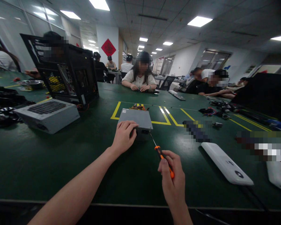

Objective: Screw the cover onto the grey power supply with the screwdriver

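A grey computer power supply (140,118) lies flat on the green table (84,181), its dark socket side facing me and a bundle of coloured cables (138,107) behind it. My left hand (125,137) rests on its near left corner, fingers curled over the edge. In my right hand (173,172) is a screwdriver (163,161) with an orange and black handle. Its thin shaft slants up to the left, and the tip is at the near right corner of the power supply; whether it touches a screw I cannot tell.
On the left stand a second power supply (49,114) and an open black computer case (67,68). To the right lie a white plastic device (227,164) and loose cables (215,109). Yellow tape (160,122) marks the table. A person (140,78) sits across from me.
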Tool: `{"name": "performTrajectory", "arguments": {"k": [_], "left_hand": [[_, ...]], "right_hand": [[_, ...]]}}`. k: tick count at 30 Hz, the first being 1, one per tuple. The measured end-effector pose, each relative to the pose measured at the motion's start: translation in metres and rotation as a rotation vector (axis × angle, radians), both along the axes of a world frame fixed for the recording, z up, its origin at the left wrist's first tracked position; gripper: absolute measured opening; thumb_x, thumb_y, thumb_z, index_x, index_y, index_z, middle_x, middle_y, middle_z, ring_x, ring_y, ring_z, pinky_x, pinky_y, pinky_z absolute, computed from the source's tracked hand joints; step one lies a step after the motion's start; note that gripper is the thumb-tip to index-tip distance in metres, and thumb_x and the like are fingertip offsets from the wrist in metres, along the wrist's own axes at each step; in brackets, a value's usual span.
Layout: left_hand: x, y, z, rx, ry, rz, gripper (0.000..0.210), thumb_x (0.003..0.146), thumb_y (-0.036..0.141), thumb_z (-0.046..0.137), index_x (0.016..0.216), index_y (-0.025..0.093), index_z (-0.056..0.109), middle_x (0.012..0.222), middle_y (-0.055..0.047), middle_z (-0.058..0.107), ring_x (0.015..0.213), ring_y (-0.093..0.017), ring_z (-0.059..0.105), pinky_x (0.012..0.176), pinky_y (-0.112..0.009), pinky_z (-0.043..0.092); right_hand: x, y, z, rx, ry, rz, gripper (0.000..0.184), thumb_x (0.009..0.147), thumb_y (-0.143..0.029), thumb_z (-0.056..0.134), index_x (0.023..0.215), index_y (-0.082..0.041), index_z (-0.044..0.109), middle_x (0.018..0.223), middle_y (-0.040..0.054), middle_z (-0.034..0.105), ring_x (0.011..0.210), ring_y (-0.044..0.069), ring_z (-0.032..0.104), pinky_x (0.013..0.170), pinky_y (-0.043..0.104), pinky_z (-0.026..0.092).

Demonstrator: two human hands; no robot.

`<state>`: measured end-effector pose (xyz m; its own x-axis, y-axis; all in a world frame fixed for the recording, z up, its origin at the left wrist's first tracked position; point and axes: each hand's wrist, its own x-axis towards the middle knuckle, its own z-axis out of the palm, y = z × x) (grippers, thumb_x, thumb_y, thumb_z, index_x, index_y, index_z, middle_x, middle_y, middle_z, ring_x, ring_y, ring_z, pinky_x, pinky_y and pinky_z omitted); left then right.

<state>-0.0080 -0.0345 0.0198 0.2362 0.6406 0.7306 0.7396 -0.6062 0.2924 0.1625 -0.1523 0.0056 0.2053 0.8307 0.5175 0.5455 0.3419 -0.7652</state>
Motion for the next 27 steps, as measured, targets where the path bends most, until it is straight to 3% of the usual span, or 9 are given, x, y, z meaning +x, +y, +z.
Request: {"name": "performTrajectory", "arguments": {"k": [6, 12, 17, 20, 23, 27], "left_hand": [[-0.0002, -0.0006, 0.0006, 0.003, 0.003, -0.003, 0.022, 0.082, 0.015, 0.044, 0.1, 0.021, 0.056, 0.104, -0.003, 0.058, 0.1, -0.016, 0.05, 0.092, -0.035, 0.032], [0.0004, -0.0016, 0.0011, -0.002, 0.005, -0.001, 0.022, 0.082, 0.016, 0.044, 0.1, 0.021, 0.056, 0.105, -0.003, 0.058, 0.101, -0.016, 0.05, 0.092, -0.034, 0.032], [-0.0001, -0.0007, 0.0005, -0.002, 0.009, -0.001, 0.022, 0.083, 0.016, 0.044, 0.1, 0.021, 0.056, 0.105, -0.003, 0.058, 0.101, -0.016, 0.05, 0.092, -0.035, 0.032], [-0.0002, 0.0003, -0.0006, -0.001, 0.011, 0.002, 0.023, 0.083, 0.015, 0.043, 0.101, 0.021, 0.056, 0.105, -0.003, 0.058, 0.101, -0.017, 0.05, 0.092, -0.035, 0.032], [0.0003, -0.0004, -0.0008, 0.007, 0.011, 0.01, 0.023, 0.082, 0.016, 0.043, 0.102, 0.021, 0.056, 0.105, -0.004, 0.057, 0.102, -0.018, 0.049, 0.093, -0.037, 0.032], [0.0028, -0.0047, 0.0009, 0.042, 0.036, 0.002, 0.022, 0.081, 0.017, 0.045, 0.099, 0.021, 0.057, 0.111, -0.006, 0.054, 0.105, -0.02, 0.048, 0.092, -0.039, 0.033]], "right_hand": [[0.0009, 0.0007, 0.0025, 0.141, -0.152, 0.037, 0.008, 0.081, -0.024, 0.052, 0.086, -0.02, 0.056, 0.074, 0.0005, 0.05, 0.064, 0.012, 0.051, 0.058, 0.026, 0.042], [-0.0018, -0.0011, 0.0016, -0.02, 0.012, -0.01, 0.018, 0.086, -0.028, 0.042, 0.1, -0.02, 0.049, 0.064, -0.003, 0.049, 0.049, 0.01, 0.046, 0.045, 0.022, 0.038], [-0.0004, 0.0014, 0.0025, 0.146, -0.225, 0.009, 0.006, 0.079, -0.02, 0.052, 0.083, -0.02, 0.056, 0.076, 0.0012, 0.048, 0.066, 0.013, 0.05, 0.06, 0.027, 0.043], [0.0001, 0.0017, 0.0017, 0.083, -0.209, 0.001, 0.013, 0.081, -0.023, 0.049, 0.091, -0.021, 0.056, 0.08, 0.0023, 0.05, 0.068, 0.013, 0.051, 0.061, 0.028, 0.044], [-0.0009, 0.0013, -0.0006, -0.029, -0.057, -0.021, 0.022, 0.084, -0.027, 0.045, 0.105, -0.021, 0.047, 0.074, -0.0002, 0.053, 0.054, 0.011, 0.049, 0.049, 0.023, 0.042], [-0.0012, 0.0023, 0.0005, 0.041, -0.162, 0.01, 0.012, 0.08, -0.023, 0.049, 0.092, -0.02, 0.05, 0.075, 0.0003, 0.052, 0.06, 0.012, 0.051, 0.056, 0.025, 0.044]]}}
